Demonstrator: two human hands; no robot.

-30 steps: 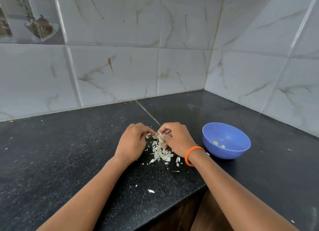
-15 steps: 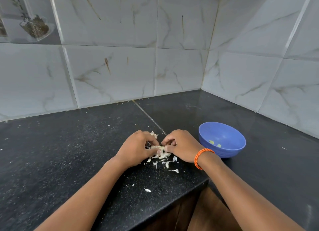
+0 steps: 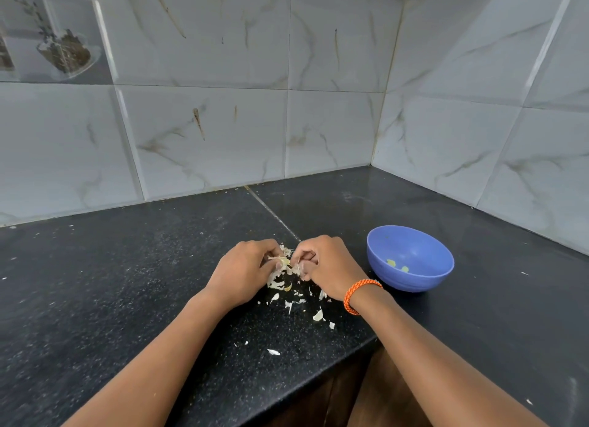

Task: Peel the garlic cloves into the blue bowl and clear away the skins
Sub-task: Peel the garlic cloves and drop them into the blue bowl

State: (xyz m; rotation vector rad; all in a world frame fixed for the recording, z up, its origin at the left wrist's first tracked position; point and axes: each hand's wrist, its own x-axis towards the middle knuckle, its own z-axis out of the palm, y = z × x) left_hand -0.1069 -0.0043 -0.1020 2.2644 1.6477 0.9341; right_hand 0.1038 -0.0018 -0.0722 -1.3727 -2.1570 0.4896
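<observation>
My left hand (image 3: 243, 272) and my right hand (image 3: 328, 268) meet just above the black counter, fingers curled inward, both pinching a clump of pale garlic skins (image 3: 284, 262) between them. Whether a clove lies inside the clump is hidden by my fingers. More loose skins (image 3: 294, 302) lie scattered on the counter below and in front of my hands. The blue bowl (image 3: 417, 278) stands to the right of my right hand, with two small peeled garlic pieces (image 3: 396, 264) in its bottom. An orange braided band circles my right wrist.
The black speckled countertop (image 3: 111, 283) runs into a corner of white marble-pattern wall tiles (image 3: 207, 133). Its front edge (image 3: 318, 378) drops off just below my forearms, with brown cabinet wood under it. A single skin flake (image 3: 273, 352) lies near that edge.
The pile of skins that lay between my hands has been gathered up into my fingers, leaving scattered flakes on the counter. The view has shifted slightly; the bowl has not moved.
</observation>
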